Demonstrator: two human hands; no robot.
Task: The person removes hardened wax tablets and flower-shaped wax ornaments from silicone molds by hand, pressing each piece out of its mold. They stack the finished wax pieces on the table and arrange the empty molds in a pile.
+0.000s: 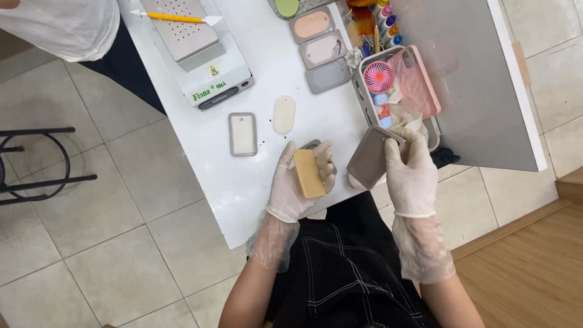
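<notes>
We judge demoulding in hand: our left hand point(299, 182) grips a tan bar point(309, 174), right hand point(410, 170) fingers clasp the grey mould point(369, 159) over the desk point(267, 176), next needing careful setting down.

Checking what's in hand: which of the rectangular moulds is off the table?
The brown-grey mould held in the right hand; the others lie flat on the white table.

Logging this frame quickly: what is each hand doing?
Left hand: closed on a tan block.
Right hand: closed on a grey rectangular mould.
</notes>
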